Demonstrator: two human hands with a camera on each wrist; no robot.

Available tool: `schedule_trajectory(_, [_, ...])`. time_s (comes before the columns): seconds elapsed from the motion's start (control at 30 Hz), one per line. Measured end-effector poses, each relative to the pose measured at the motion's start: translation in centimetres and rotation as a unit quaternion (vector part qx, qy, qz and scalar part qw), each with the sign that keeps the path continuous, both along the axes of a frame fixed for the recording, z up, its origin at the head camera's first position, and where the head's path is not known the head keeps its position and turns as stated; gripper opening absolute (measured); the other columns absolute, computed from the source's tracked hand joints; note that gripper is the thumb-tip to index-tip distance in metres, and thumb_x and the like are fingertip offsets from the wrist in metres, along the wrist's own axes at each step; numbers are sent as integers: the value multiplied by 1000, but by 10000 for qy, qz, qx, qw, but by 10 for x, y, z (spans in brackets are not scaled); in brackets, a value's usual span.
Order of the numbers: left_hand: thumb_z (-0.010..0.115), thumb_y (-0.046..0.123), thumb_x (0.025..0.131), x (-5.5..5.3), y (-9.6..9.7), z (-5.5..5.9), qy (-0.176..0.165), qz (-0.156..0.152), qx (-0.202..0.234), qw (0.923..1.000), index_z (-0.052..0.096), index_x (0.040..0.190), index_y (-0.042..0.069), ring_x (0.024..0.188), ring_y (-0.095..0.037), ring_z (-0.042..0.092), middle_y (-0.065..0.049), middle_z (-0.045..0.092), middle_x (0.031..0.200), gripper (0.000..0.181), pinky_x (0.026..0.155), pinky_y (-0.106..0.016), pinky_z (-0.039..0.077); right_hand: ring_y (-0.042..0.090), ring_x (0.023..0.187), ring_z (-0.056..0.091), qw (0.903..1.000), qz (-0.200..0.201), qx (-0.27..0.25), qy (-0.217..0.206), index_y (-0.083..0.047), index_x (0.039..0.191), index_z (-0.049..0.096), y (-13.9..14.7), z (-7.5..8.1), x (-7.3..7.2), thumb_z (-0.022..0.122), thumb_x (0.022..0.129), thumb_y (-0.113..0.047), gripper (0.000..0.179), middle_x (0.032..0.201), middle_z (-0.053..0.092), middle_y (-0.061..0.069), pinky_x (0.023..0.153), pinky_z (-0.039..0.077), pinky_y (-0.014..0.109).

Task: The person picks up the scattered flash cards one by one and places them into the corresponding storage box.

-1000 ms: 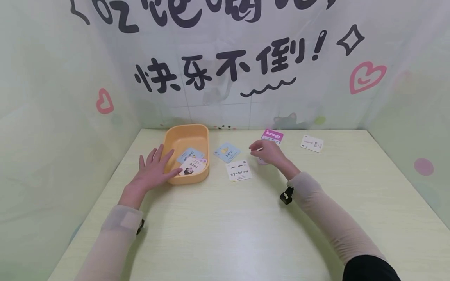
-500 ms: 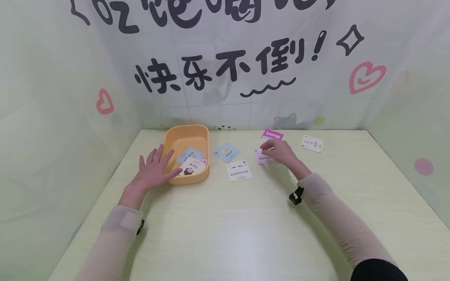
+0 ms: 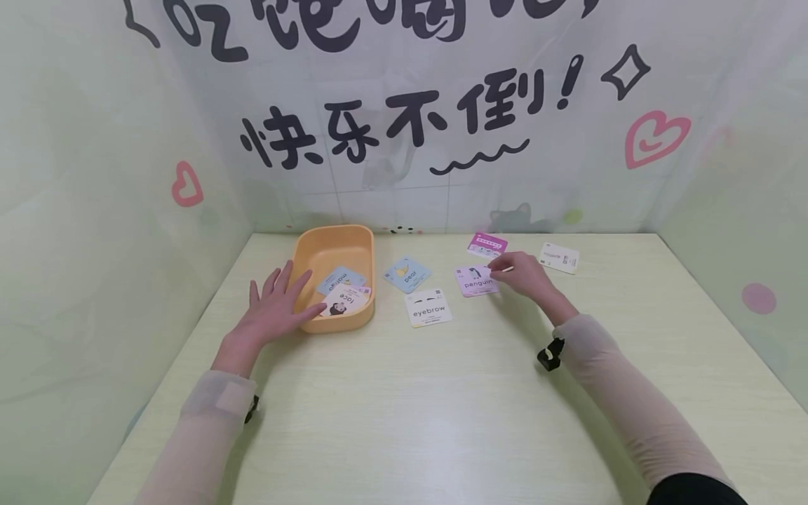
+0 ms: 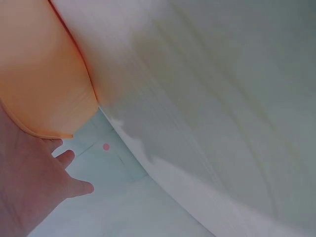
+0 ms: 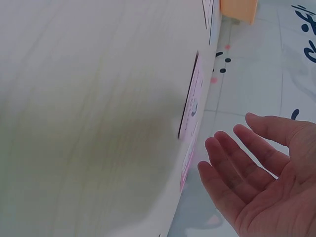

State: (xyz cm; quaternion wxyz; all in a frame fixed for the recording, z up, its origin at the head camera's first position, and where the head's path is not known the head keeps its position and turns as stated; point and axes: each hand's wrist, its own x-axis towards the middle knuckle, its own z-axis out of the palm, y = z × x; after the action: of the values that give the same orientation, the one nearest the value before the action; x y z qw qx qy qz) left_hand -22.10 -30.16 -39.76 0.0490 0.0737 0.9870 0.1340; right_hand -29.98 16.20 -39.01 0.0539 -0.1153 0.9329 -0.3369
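The penguin card (image 3: pixel 475 282) lies on the tabletop (image 3: pixel 404 400) near the eyebrow card (image 3: pixel 428 309), with the right hand (image 3: pixel 522 275) (thumb apart from loosely bent fingers) by one edge, and the left hand (image 3: pixel 273 307) spread at the rim of the orange tray (image 3: pixel 346 323).

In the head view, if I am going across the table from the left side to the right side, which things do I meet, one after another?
left hand → orange tray → pear card → eyebrow card → penguin card → right hand → arm card
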Motion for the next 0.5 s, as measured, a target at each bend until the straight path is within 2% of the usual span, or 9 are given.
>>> schedule_trajectory(0.5, [44, 72, 93, -1, -1, -1, 16, -2, -46, 10000, 13, 161, 17, 152, -51, -3, -21, -10, 167, 93, 111, -77, -12, 41, 118, 62, 9999, -102, 79, 95, 4, 123, 65, 29, -3, 1, 61, 98, -14, 32, 125, 67, 25, 102, 49, 53])
